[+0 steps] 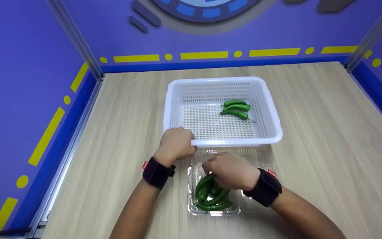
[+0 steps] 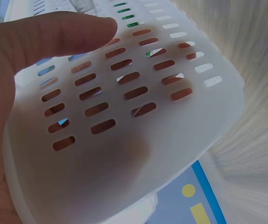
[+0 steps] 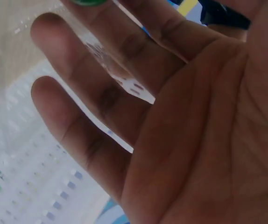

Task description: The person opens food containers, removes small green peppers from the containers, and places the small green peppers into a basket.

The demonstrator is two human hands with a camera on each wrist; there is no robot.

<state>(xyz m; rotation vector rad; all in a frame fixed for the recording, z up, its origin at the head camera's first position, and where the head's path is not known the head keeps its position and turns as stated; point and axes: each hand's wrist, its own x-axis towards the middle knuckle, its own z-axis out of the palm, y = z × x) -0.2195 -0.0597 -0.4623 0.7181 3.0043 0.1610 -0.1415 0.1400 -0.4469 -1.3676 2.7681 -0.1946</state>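
The left hand [image 1: 175, 145] grips the near-left rim of the white basket [image 1: 270, 109], thumb outside its slotted wall. Just near of that rim lies a clear tray [image 1: 191, 172] of green peppers [image 1: 211, 197]; the right hand [image 1: 232, 171] rests over their far ends, fingers curled down, though a firm hold cannot be told. Three more peppers [image 1: 235, 109] lie far right inside the basket. Bare wooden table [image 1: 327, 139] spreads right.

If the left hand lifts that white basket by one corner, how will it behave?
The white basket will probably lift stiffly: molded rim, perforated plastic walls. Likely light, holding only three green peppers. Gripped by the left hand at one corner, it may tilt and the peppers slide.
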